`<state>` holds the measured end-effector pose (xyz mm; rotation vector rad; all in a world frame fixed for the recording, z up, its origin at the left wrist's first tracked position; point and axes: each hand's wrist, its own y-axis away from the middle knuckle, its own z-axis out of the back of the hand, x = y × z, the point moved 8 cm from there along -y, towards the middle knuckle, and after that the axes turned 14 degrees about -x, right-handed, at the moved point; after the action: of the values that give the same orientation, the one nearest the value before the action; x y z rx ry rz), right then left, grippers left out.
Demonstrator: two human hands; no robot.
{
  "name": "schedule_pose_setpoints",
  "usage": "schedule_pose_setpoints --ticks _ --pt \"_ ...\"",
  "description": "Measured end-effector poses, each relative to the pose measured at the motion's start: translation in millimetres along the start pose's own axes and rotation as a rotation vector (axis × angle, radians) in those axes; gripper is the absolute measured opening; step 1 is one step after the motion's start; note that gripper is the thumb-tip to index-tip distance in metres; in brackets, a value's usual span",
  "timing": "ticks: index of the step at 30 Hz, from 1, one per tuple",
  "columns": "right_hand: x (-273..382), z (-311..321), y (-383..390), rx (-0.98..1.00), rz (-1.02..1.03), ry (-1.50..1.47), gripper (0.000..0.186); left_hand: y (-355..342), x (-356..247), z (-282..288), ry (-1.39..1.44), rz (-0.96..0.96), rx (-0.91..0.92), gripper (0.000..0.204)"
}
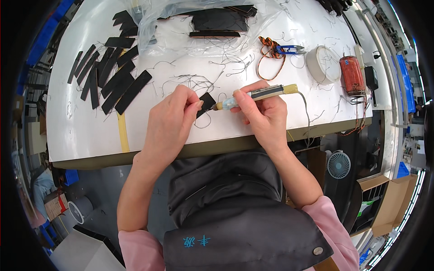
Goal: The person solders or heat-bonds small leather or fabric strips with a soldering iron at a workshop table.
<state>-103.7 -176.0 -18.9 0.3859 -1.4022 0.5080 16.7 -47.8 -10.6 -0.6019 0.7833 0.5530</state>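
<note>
With my left hand point(174, 119) I pinch the edge of a black piece point(207, 102); my right hand point(266, 110) holds a corded pen point(267, 93), its tip at that piece. Black strips point(118, 85) and loose threads point(190, 82) lie beyond.

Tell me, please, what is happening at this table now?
A person works at a white table with bare hands. The left hand pinches at a small black piece; the right hand holds a pen-like corded tool, its tip close to that piece. More black strips lie to the left, loose threads beyond the hands, and blue snips farther right.
</note>
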Motion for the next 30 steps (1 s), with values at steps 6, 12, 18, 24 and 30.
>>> schedule_pose_setpoints --ticks 6,12,18,24,30 --pt "-1.9 -0.5 -0.6 0.003 0.019 0.01 0.016 -1.0 0.3 0.0 0.04 0.119 0.086 0.006" --pt "-1.7 -2.0 -0.8 -0.004 -0.003 0.011 0.021 0.0 0.4 0.7 0.036 0.125 0.091 0.006" --pt "-3.2 -1.4 -1.2 0.005 -0.006 0.038 0.019 -0.2 0.0 0.6 0.022 0.094 0.084 0.006" --pt "-0.8 13.8 -3.1 -0.172 -0.045 -0.203 0.017 -4.7 -6.9 -0.2 0.012 0.002 0.022 0.003" --pt "3.3 14.4 -2.6 -0.181 0.008 -0.166 0.016 -8.9 -15.5 -1.2 -0.017 -0.072 -0.03 0.004"
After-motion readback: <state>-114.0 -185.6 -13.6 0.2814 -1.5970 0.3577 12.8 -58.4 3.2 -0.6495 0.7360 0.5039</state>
